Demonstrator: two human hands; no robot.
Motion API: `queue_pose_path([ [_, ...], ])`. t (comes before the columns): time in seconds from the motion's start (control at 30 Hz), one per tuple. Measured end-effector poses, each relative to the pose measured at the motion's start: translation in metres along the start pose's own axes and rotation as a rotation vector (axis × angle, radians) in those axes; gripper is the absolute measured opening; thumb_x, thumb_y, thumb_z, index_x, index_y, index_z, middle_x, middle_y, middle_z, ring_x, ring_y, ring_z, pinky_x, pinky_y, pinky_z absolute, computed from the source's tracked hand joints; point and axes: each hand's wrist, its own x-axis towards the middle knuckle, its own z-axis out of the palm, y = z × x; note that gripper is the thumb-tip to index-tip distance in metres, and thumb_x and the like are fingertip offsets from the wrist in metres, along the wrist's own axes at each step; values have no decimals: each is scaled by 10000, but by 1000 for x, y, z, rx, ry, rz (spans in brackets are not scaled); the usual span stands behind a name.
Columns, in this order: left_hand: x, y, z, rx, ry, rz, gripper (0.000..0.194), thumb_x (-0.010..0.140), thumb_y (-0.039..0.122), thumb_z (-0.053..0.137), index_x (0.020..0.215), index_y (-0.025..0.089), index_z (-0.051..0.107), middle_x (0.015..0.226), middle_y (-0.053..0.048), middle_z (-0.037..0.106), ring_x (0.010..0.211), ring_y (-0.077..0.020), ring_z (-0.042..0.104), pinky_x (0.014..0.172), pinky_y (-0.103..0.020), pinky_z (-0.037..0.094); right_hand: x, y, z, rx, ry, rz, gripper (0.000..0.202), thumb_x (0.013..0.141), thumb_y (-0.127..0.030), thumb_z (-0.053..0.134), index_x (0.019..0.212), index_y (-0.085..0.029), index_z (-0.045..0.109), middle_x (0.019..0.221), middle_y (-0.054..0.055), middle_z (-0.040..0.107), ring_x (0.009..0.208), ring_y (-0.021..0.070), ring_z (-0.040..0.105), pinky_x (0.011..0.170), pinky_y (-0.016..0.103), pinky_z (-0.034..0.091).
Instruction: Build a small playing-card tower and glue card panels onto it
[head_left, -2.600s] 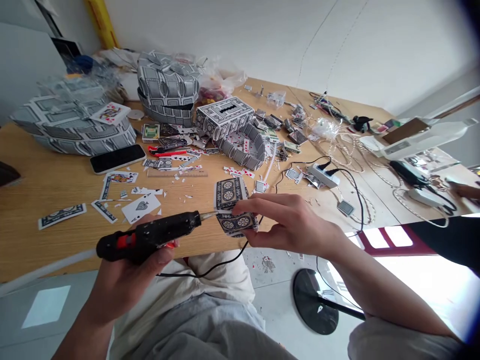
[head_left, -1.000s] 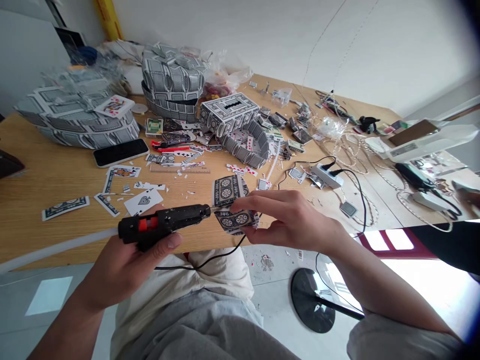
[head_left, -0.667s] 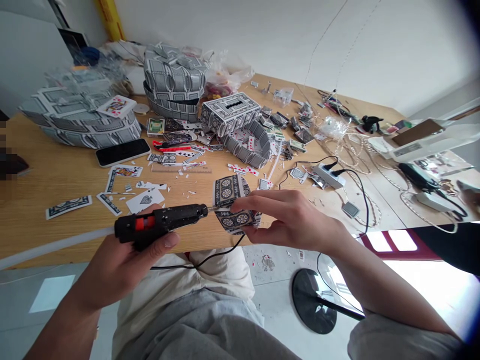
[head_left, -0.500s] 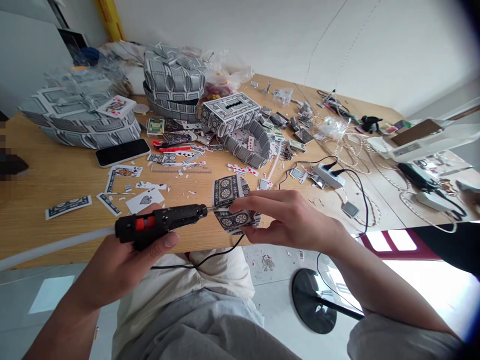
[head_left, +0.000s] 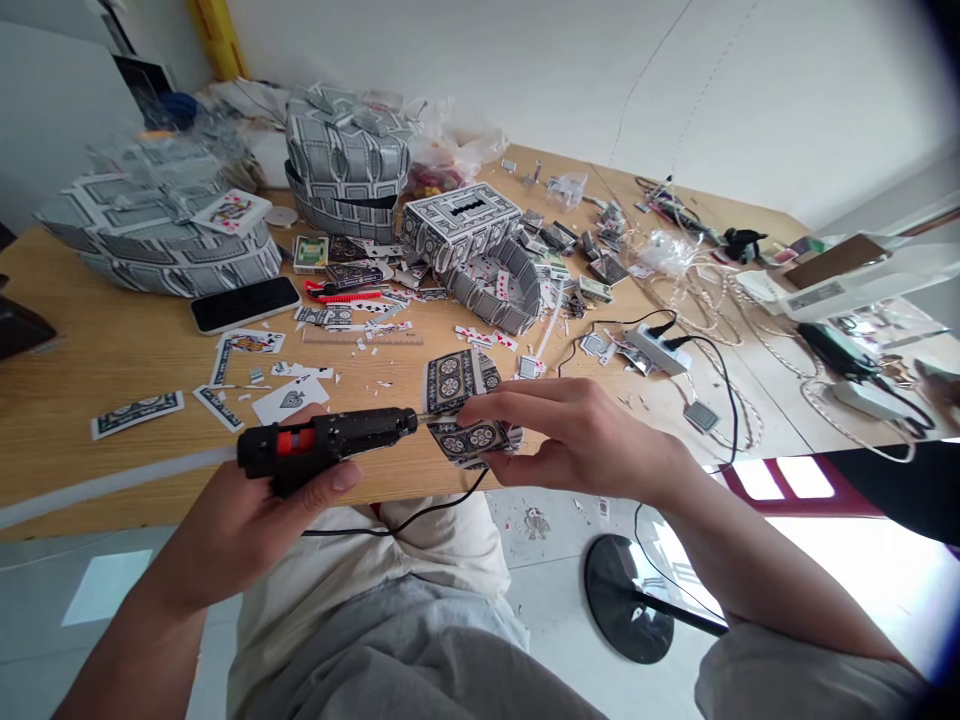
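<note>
My left hand [head_left: 259, 520] is wrapped round a black glue gun [head_left: 330, 445] with a white glue stick [head_left: 120, 483] out of its back end. The gun's metal tip is at the left edge of a small black-and-white piece made of patterned playing cards [head_left: 452, 380]. My right hand [head_left: 570, 430] grips that piece between thumb and fingers, near the table's front edge. Its right side is partly hidden behind my fingers. Left of it, an ace of spades card [head_left: 291, 400] and cut card strips [head_left: 137, 414] lie on the wooden table [head_left: 390, 480].
Card-covered boxes [head_left: 349, 150] and a phone [head_left: 245, 305] stand or lie at the back left. Behind my hands are a patterned box [head_left: 461, 225], a red cutter [head_left: 341, 293] and a ruler [head_left: 364, 339]. A power strip [head_left: 658, 350] with cables lies to the right.
The glue gun in my left hand has shifted slightly to the right, its tip still at the card piece. My right hand and the piece have barely moved.
</note>
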Motion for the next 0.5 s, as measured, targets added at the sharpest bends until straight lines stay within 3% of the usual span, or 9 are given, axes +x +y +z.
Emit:
queue_pose_path([
  [0.07, 0, 0, 0, 12, 4, 1, 279, 985, 497, 719, 933, 223, 723, 591, 49, 582, 782, -202, 680, 747, -258, 565, 1, 0, 0, 0, -1, 2, 282, 1011, -129, 714, 1290, -95, 706, 997, 69, 767, 770, 122, 653, 674, 233, 499],
  [0.2, 1, 0, 4, -3, -39, 13, 286, 1020, 491, 677, 984, 210, 722, 783, 19, 719, 761, -177, 666, 731, -262, 556, 2, -1, 0, 2, 2, 7, 282, 1009, -124, 713, 1290, -100, 709, 1032, 80, 785, 785, 125, 676, 679, 232, 510],
  [0.3, 3, 0, 4, -21, 3, 12, 306, 1011, 499, 687, 979, 197, 727, 840, -5, 735, 826, -195, 680, 755, -274, 571, 0, 0, -4, 8, 18, 12, 283, 1001, -123, 728, 1282, -96, 716, 1040, 88, 794, 771, 121, 690, 659, 226, 509],
  [0.4, 2, -5, -1, -77, 79, 20, 333, 989, 503, 718, 902, 182, 716, 802, -13, 696, 690, -159, 612, 570, -239, 511, -3, 1, -9, 11, 55, 50, 285, 961, -128, 768, 1244, -112, 742, 983, 72, 802, 739, 126, 701, 657, 230, 521],
  [0.5, -3, -17, -3, -173, 92, 27, 280, 993, 452, 738, 978, 172, 727, 836, -24, 719, 550, -116, 538, 463, -232, 464, -3, 2, -12, 74, 97, 156, 305, 894, -150, 819, 1195, -127, 774, 879, 38, 782, 688, 131, 692, 659, 242, 542],
])
